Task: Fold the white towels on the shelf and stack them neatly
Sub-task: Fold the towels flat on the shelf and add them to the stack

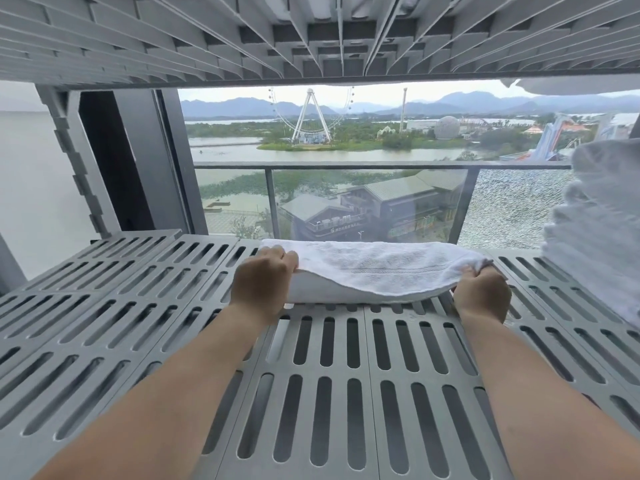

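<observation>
White towel (377,268) lies across the far part of the slotted grey shelf (329,375), folded lengthwise, top layer draped forward over the lower one. Left hand (261,284) grips the towel's left end, fingers curled over the edge. Right hand (481,294) pinches the right end, cloth bunched between fingers and thumb. Both forearms reach straight in from the near edge. Stack of folded white towels (602,230) sits at the shelf's right side (partly cut off by the frame). Another slatted shelf (311,36) overhead. Behind: glass balcony railing (346,165), water, a Ferris wheel (310,114).
</observation>
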